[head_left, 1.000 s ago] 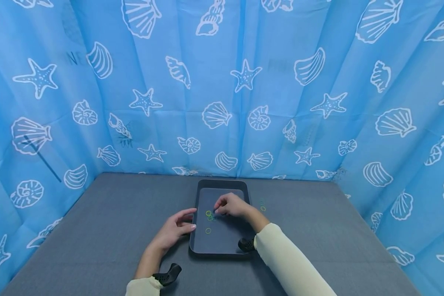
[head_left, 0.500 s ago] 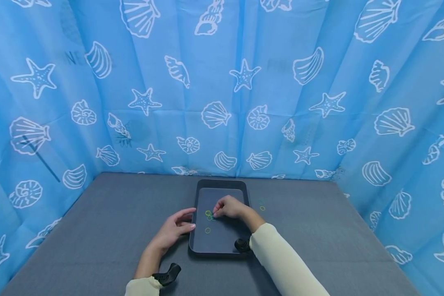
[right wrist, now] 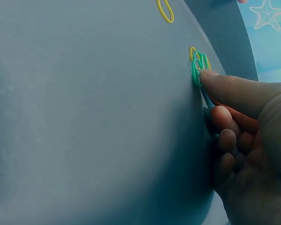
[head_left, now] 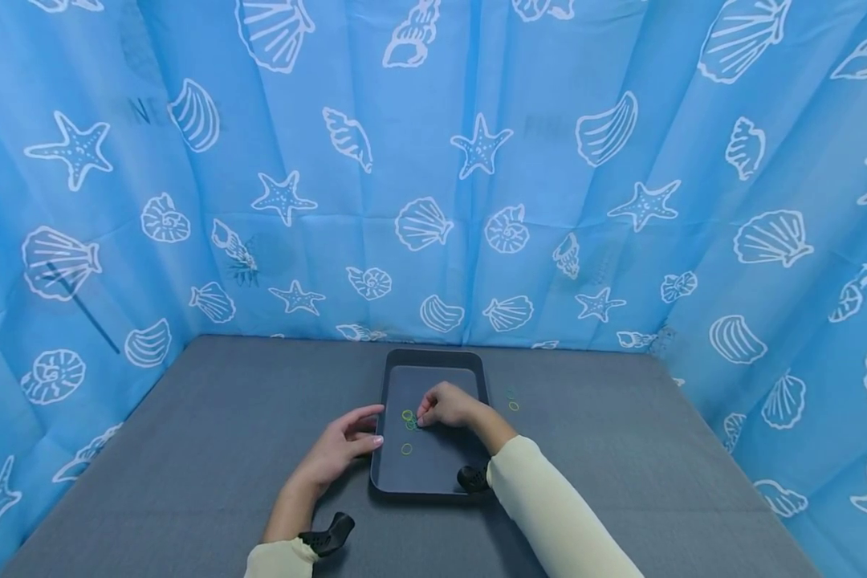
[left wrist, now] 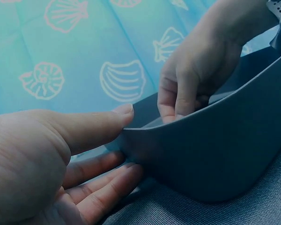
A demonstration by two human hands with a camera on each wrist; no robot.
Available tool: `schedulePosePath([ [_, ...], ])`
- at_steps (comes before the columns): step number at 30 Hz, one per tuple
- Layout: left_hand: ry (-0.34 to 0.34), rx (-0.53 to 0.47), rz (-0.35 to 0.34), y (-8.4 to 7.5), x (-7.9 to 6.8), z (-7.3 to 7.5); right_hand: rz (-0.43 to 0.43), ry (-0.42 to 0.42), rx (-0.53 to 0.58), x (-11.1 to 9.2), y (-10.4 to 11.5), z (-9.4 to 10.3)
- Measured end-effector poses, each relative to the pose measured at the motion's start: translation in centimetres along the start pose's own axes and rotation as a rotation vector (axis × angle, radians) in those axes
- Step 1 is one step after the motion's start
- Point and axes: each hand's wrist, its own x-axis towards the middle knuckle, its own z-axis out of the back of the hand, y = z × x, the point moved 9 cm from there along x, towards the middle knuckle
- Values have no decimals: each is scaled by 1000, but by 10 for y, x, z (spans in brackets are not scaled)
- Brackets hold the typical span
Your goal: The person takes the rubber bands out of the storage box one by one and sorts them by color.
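A dark grey shallow tray (head_left: 433,475) lies on the table. Inside it, my right hand (head_left: 451,404) pinches with thumb and forefinger at a small cluster of green rubber bands (right wrist: 195,77). A yellow rubber band (right wrist: 192,50) shows just behind that cluster, and another yellow band (right wrist: 171,18) lies apart on the tray floor. My left hand (head_left: 334,451) rests at the tray's left side, its thumb (left wrist: 124,112) at the rim and its other fingers, spread and fairly straight, along the outer wall.
To the right of the tray, a yellow rubber band (head_left: 514,407) and a faint green one (head_left: 511,393) lie on the grey table (head_left: 621,482). A blue curtain (head_left: 433,160) with white shells and starfish hangs behind and around the sides.
My right hand has lowered slightly and come closer to the green bands, its fingertips now right at them. My left hand has stayed at the tray's side.
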Motion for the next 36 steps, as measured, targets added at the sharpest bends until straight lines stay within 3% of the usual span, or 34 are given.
schedulePosePath([
  [17, 9, -7, 1, 1, 0, -1, 3, -10, -60, 3, 0, -1],
  [24, 22, -4, -33, -1, 0, -1, 13, 0, -54, 3, 2, 0],
  [36, 20, -18, -19, 2, 2, 1, 19, 5, -33, 5, 0, 1],
])
